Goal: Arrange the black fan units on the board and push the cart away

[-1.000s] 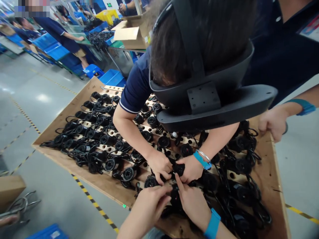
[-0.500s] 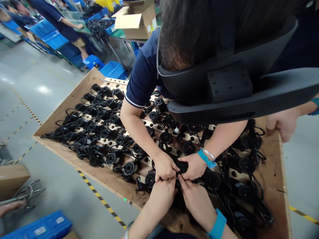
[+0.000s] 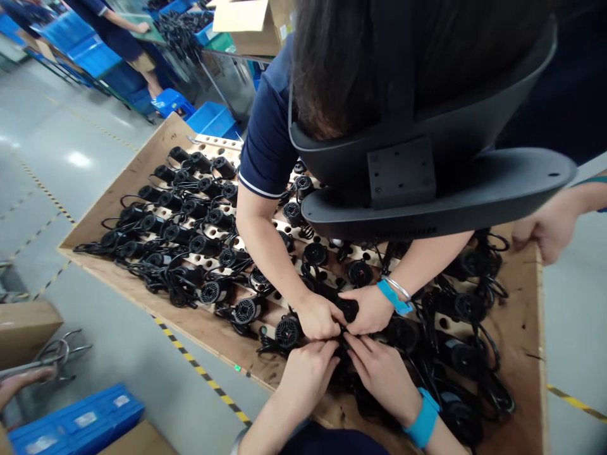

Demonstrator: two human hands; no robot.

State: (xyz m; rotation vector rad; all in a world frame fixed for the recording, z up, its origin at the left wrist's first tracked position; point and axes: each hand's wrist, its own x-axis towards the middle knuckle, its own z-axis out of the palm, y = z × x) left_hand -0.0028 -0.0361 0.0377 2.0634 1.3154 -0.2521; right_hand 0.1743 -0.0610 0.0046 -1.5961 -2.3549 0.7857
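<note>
My left hand [image 3: 308,374] and my right hand [image 3: 386,377] meet at the near side of a wooden crate [image 3: 524,328]. The left fingers are curled together, and what they hold is hidden. At my right fingertips is a thin black cable [image 3: 343,335], which the closed fingers seem to pinch. Directly opposite, a co-worker's two hands [image 3: 318,315] almost touch mine, around a black cylindrical unit [image 3: 349,309] with a round end. Left of my left hand lies another black cylinder [image 3: 287,331] with a slotted end cap.
Rows of black corded cylinders [image 3: 205,245] lie on drilled wooden strips in the crate. The co-worker's head with a black headset [image 3: 403,170] leans over it. Another person's hand [image 3: 550,227] rests on the right rim. Blue crates [image 3: 78,417] and a carton [image 3: 28,332] stand left.
The view has shifted slightly. My hands have drawn a little apart from the co-worker's fingers, and the co-worker's head with the headset has tilted.
</note>
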